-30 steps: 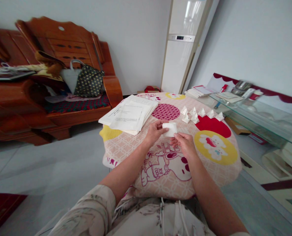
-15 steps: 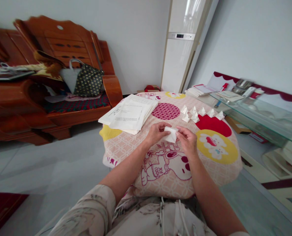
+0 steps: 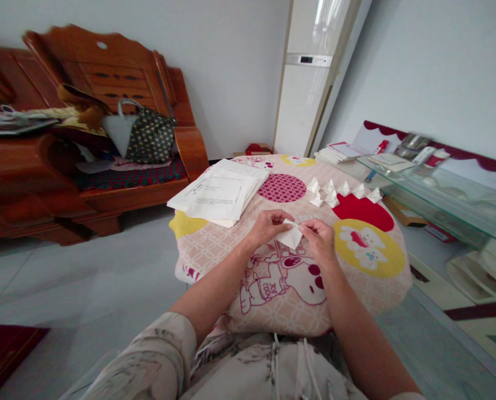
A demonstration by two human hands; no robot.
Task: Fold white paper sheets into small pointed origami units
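Both my hands pinch a small white folded paper just above a round table with a cartoon-print cloth. My left hand grips its left side with fingers closed. My right hand holds its right edge between thumb and fingers. The paper now has a pointed, triangular lower corner. Several small folded white paper shapes stand in a row at the table's far right. A stack of white printed sheets lies on the table's far left.
A carved wooden sofa with a patterned bag stands to the left. A tall white air conditioner is at the back. A glass-topped cabinet with papers and jars runs along the right.
The paper went from a flat rectangle to a folded, pointed shape. My hands have drawn closer together and moved slightly down toward the cloth.
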